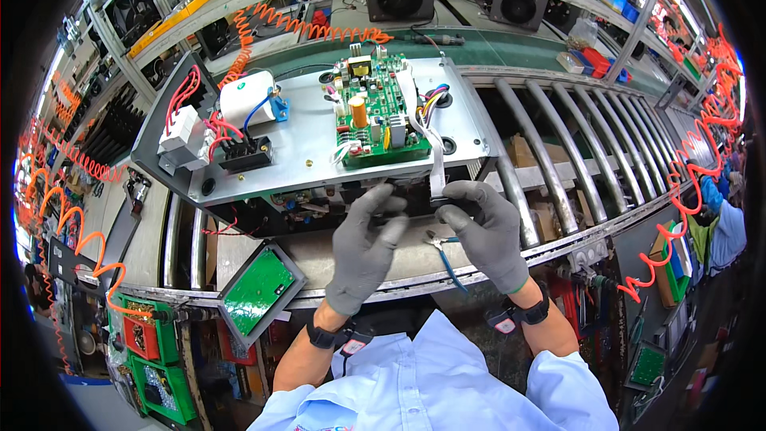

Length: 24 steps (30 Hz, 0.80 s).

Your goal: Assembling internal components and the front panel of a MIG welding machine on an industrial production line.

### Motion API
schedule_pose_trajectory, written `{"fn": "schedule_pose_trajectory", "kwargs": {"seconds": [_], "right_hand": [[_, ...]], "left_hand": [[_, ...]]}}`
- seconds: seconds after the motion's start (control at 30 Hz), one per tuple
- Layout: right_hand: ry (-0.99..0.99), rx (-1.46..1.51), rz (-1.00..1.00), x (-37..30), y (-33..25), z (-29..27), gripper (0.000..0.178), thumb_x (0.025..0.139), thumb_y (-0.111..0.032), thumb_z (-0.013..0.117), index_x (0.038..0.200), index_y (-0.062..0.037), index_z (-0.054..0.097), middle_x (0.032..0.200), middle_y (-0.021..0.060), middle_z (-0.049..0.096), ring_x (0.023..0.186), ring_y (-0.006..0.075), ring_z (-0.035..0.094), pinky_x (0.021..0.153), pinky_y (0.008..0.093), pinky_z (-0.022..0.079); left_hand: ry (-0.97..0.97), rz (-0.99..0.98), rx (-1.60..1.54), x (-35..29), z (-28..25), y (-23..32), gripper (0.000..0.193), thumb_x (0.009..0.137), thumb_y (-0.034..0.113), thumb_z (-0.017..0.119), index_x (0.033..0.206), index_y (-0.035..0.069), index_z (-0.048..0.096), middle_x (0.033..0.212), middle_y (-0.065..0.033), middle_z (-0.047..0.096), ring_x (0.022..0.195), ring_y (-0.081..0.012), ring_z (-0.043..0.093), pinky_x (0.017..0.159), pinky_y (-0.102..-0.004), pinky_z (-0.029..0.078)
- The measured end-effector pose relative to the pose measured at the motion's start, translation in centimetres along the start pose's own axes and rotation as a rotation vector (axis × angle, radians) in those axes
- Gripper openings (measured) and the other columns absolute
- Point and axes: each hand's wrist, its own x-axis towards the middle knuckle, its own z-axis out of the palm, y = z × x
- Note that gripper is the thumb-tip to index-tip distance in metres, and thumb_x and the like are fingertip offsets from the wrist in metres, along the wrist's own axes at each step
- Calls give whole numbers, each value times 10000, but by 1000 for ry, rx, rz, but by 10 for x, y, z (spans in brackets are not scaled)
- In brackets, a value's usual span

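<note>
In front of me lies a metal chassis plate (291, 140) carrying a green circuit board (379, 104) with many components. From the board a pale flat ribbon cable (436, 161) drops over the plate's near edge. At its dark lower end, the gloved fingers of my right hand (491, 235) are closed on it. My left hand (363, 247), gloved in grey too, is at the near edge below the board, thumb and fingers apart and nothing visible between them. On the ledge between my hands lie small blue-handled pliers (447, 262).
Metal rollers (550, 160) run off to the right. A tray with a green board (259, 291) leans at the near left edge. Parts bins (155, 351) stand lower left. Orange coiled hoses (76, 227) hang on both sides. A white capacitor (246, 96) stands on the plate's left.
</note>
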Motion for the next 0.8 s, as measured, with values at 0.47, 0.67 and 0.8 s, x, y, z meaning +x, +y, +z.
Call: {"fn": "schedule_pose_trajectory", "kwargs": {"seconds": [0.47,0.67,0.8], "right_hand": [[-8,275,221,4,13,0,231,912,1,606,1139,33,580,918,125,675,803,160,698,676,287,596],[-85,575,364,7,23,-6,241,944,-50,589,1175,10,560,989,133,649,844,187,703,695,311,609],[-102,736,399,6,28,-7,263,946,-61,595,1197,-2,545,1001,130,642,864,194,695,723,331,613]], "left_hand": [[87,-143,924,-68,-88,-76,232,855,67,659,1085,42,636,1013,-169,620,884,-346,631,770,-421,509],[113,-151,930,-70,-90,-83,230,841,65,662,1066,35,625,1004,-188,615,937,-383,610,802,-448,495],[99,-141,935,-68,-88,-82,222,835,51,660,1050,31,612,997,-194,599,923,-400,594,790,-461,485]]}}
